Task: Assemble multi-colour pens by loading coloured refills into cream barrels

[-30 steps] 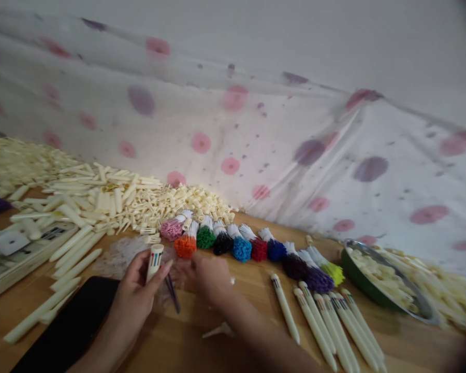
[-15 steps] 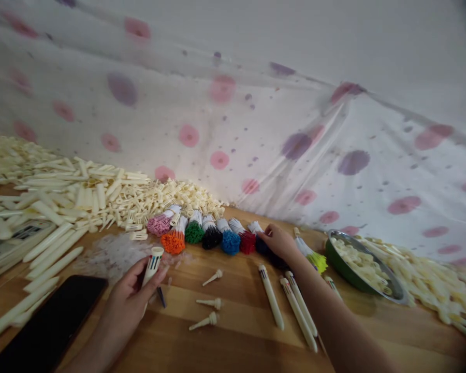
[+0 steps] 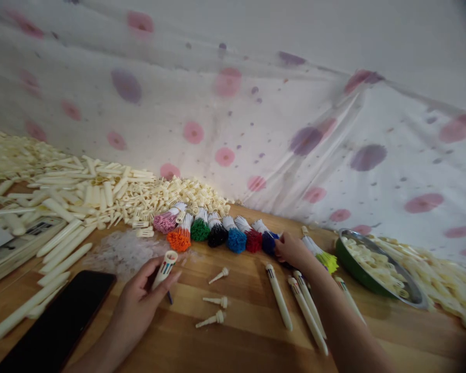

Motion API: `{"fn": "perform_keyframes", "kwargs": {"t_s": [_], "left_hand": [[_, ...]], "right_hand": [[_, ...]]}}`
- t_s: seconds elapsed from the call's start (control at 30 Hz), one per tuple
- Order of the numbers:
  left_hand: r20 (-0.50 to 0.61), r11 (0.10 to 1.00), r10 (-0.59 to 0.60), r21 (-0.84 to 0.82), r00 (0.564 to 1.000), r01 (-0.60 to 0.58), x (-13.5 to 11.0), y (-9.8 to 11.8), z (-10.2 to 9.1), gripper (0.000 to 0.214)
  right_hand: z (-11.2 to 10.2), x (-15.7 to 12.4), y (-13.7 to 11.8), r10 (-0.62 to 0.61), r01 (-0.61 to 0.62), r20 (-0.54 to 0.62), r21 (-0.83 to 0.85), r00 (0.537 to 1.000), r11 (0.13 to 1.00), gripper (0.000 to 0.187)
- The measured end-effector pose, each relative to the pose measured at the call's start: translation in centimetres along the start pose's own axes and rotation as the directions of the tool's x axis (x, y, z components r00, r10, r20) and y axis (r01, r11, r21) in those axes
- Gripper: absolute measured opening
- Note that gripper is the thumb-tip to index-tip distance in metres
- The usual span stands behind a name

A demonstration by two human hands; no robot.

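Observation:
My left hand [image 3: 143, 295] grips a white multi-colour pen barrel [image 3: 166, 268], tilted with its slotted open end up and coloured pieces showing in the slots. A thin dark blue piece [image 3: 170, 297] sticks out below my fingers. My right hand [image 3: 295, 251] has its fingers pinched at the right side of the dark blue refill bundle [image 3: 269, 242]; what lies between the fingertips is hidden. Left of it, refill bundles lie in a row: red [image 3: 253, 240], light blue [image 3: 236, 240], black [image 3: 217, 235], green [image 3: 199, 230], orange [image 3: 178, 239] and pink [image 3: 164, 223].
Several white pens [image 3: 278, 298] lie under and beside my right forearm. Three cream pointed caps [image 3: 212, 318] lie mid-table. A green bowl [image 3: 357, 272] of cream parts and yellow refills [image 3: 326, 260] are at right. At left are a phone [image 3: 58, 324], clear bits [image 3: 124, 254] and heaped pen parts [image 3: 101, 191].
My right hand has moved from the white ends of the dark blue bundle toward its coloured ends, closer to me. My left hand still holds the barrel, and the view has shifted slightly.

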State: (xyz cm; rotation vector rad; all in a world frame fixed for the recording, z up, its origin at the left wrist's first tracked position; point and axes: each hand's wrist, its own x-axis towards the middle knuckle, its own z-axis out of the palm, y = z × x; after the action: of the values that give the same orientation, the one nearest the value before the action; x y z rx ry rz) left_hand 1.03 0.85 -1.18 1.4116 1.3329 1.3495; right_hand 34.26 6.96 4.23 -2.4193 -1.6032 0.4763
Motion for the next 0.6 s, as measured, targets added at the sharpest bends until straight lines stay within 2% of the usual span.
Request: {"fn": "perform_keyframes", "kwargs": {"t_s": [0.1,0.17,0.2,0.23,0.27,0.3,0.37,0.47,0.53,0.6], "left_hand": [[0.028,0.996,0.085,0.032,0.996,-0.085,-0.2,0.2,-0.1,0.016],[0.077,0.981,0.172,0.081,0.982,-0.179,-0.3,0.2,-0.3,0.011],[0.106,0.962,0.236,0.114,0.966,-0.247,-0.3,0.2,-0.5,0.012],[0.133,0.936,0.303,0.145,0.944,-0.321,-0.3,0.2,-0.6,0.016],[0.161,0.904,0.368,0.171,0.916,-0.393,-0.3,0.2,-0.8,0.021],[0.179,0.871,0.422,0.192,0.889,-0.453,-0.3,0.3,-0.9,0.026],[0.200,0.828,0.478,0.221,0.855,-0.515,-0.5,0.5,-1.0,0.033],[0.279,0.779,0.506,0.258,0.816,-0.572,-0.7,0.8,-1.0,0.040],[0.325,0.746,0.522,0.273,0.788,-0.607,-0.9,1.0,-0.9,0.045],[0.331,0.739,0.528,0.273,0.782,-0.615,-0.9,1.1,-0.8,0.046]], "right_hand": [[-1.2,-3.6,-0.2,-0.064,0.061,0.026,0.114,0.998,0.992,0.021],[-1.8,-6.7,-1.0,-0.174,0.150,0.084,0.231,0.981,0.961,0.025],[-1.9,-8.4,-1.6,-0.258,0.201,0.147,0.320,0.955,0.926,0.027],[-1.9,-9.9,-2.2,-0.403,0.225,0.267,0.513,0.875,0.829,0.029],[-1.7,-11.3,-2.9,-0.503,0.177,0.335,0.666,0.797,0.725,0.033],[-1.4,-12.5,-3.6,-0.568,0.115,0.380,0.751,0.730,0.650,0.033],[-0.6,-14.0,-4.8,-0.636,0.025,0.393,0.838,0.664,0.545,0.032],[0.4,-14.3,-5.7,-0.659,-0.029,0.402,0.866,0.636,0.500,0.028],[0.6,-13.7,-5.9,-0.649,-0.029,0.404,0.861,0.645,0.508,0.027],[0.5,-13.1,-5.9,-0.638,-0.024,0.412,0.851,0.651,0.525,0.026]]}}
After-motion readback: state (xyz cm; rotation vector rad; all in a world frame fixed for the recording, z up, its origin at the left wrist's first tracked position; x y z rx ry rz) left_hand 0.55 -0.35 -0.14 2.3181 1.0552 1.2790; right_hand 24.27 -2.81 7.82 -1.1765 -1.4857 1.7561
